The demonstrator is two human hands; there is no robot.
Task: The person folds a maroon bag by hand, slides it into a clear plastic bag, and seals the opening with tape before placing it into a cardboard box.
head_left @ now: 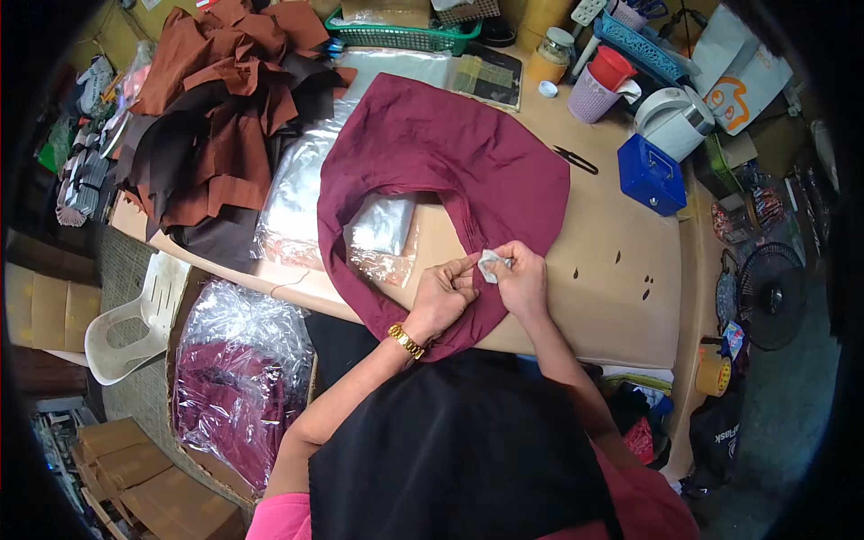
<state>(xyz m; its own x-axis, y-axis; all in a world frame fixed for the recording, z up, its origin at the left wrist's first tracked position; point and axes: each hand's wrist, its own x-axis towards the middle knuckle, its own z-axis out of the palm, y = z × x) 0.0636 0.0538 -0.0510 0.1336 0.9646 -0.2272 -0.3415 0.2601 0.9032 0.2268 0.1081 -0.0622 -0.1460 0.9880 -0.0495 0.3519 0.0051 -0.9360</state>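
A maroon fabric piece (517, 144), sewn with a large opening, is spread over the table in front of me. My left hand (441, 297), with a gold watch at the wrist, pinches the fabric near the seam beside the opening. Close by on the right, my right hand (522, 281) is closed around a small white wad (491, 265), perhaps tissue or cloth, held against the maroon fabric. Under the fabric lie clear plastic bags (301, 180), visible through the opening too. Black thread snips (576, 160) rest just past the fabric's right edge.
Brown and black cloth (225, 117) is heaped at the table's left. A blue metal box (652, 175), a white kettle (675, 121) and a lilac cup (592, 94) stand at the right. A plastic-lined box (243, 378) of maroon pieces and a white chair (139, 319) are on the left below.
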